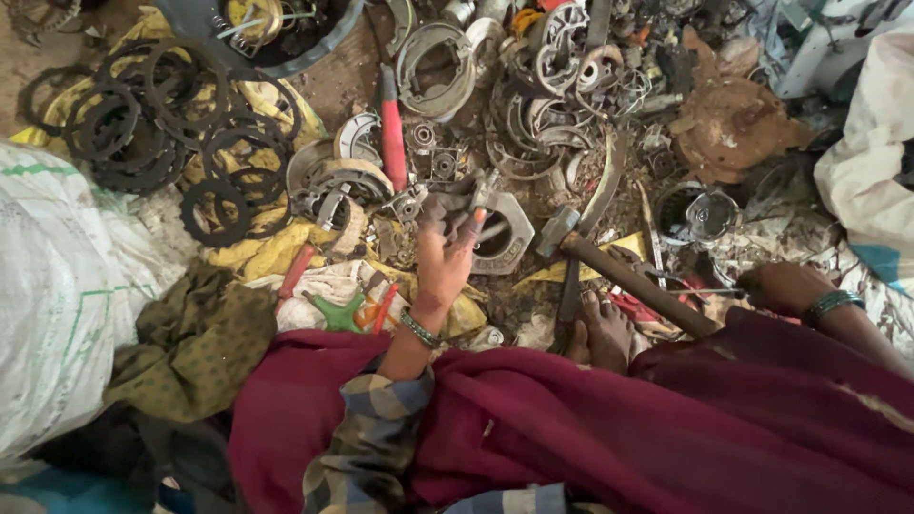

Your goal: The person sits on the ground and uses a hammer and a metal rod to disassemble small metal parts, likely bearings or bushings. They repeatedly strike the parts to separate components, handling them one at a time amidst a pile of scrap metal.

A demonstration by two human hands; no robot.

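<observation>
Sorting scrap on the floor. The left hand (446, 249) is clamped on a small grey metal part (481, 195), raised above a hexagonal housing (505, 238). The right hand (783, 286) grips a hammer (624, 274). Next move, likely: steadying the part before striking.

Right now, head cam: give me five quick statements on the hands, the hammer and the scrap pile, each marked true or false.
1. The left hand holds a small grey metal part over the scrap. True.
2. The right hand holds the hammer by its wooden handle. True.
3. The black toothed rings lie at the right of the pile. False: they lie at upper left.
4. Both wrists are bare. False: each wears a green bangle.
5. The hammer's head rests on the white sack. False: it sits by a grey metal housing, mid-pile.
</observation>
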